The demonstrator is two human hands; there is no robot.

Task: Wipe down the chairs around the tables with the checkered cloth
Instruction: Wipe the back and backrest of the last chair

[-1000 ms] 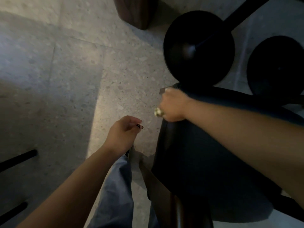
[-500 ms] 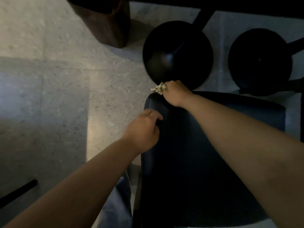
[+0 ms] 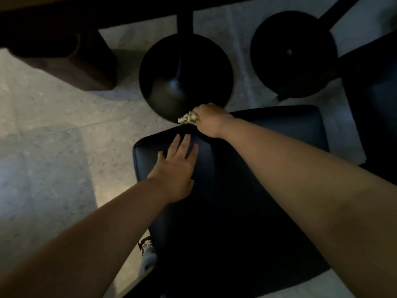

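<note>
A: Finger state?
B: Left hand (image 3: 174, 168) fingers straight, slightly spread, flat on the chair (image 3: 247, 190) seat; right hand (image 3: 209, 121) fingers curled, gripping the bunched cloth (image 3: 189, 118).
A: Cloth position?
B: At the chair's far edge; round table base (image 3: 185, 76) beyond.

The chair (image 3: 247, 179) has a dark, smooth padded seat, roughly square with rounded corners, seen from above on a pale speckled floor. The checkered cloth (image 3: 189, 118) is bunched into a small pale wad at the seat's far edge, near its far left corner. Its pattern is too crumpled and dim to make out.
</note>
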